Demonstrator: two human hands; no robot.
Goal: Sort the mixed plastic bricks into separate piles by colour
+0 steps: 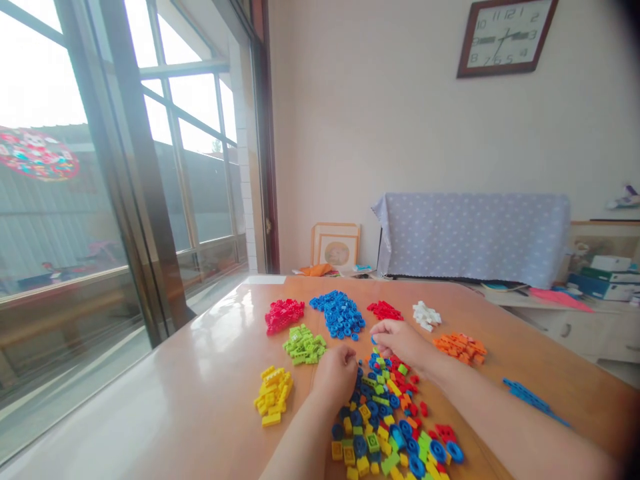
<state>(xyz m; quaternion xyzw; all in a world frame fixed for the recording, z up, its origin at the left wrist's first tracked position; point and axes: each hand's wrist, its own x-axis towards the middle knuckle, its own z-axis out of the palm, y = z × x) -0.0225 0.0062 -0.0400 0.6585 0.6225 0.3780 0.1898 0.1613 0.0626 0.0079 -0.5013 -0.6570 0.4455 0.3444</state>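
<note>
Bricks [383, 432] lie mixed toward the worktop's [200, 407] near side, single-colour piles [341, 315] formed beyond; your right hand [397, 340] pinches a blue piece [373, 340]; your left hand [336, 375] curls closed, contents hidden.

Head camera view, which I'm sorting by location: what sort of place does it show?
Probably a living room or similar room in a home: a clock hangs on the plain wall, a framed picture stands beneath, and a dotted cloth drapes something beyond the table.
</note>
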